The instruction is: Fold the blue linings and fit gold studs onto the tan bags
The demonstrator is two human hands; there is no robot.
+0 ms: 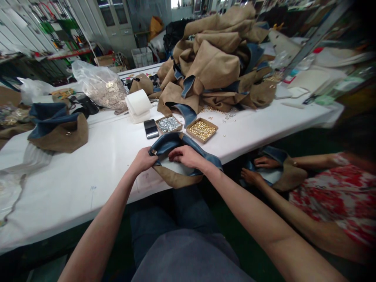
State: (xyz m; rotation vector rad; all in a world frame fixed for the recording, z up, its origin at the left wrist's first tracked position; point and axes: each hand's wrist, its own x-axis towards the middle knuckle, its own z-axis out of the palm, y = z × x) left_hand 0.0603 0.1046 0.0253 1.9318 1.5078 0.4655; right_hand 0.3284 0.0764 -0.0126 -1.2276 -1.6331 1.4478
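Note:
A bag piece (180, 179), tan suede outside and blue leather inside, lies at the table's front edge with its opening toward me. My left hand (143, 159) is closed on the left rim of the bag, thumb over a small metallic-looking tab. Over the opening is my right hand (188, 156), its fingers curled together; whatever they hold, if anything, is too small to make out. Just beyond the bag stand a cardboard tray of gold-coloured studs (202, 130) and a tray of silver-coloured studs (169, 123).
A black phone (151, 129) and a white roll (138, 105) lie beyond my left hand. Behind the trays rises a heap of tan and blue bags (217, 62). Another bag (58, 133) stands left, near a clear plastic sack (101, 84). At right, a co-worker's hands (255, 174) handle a similar bag.

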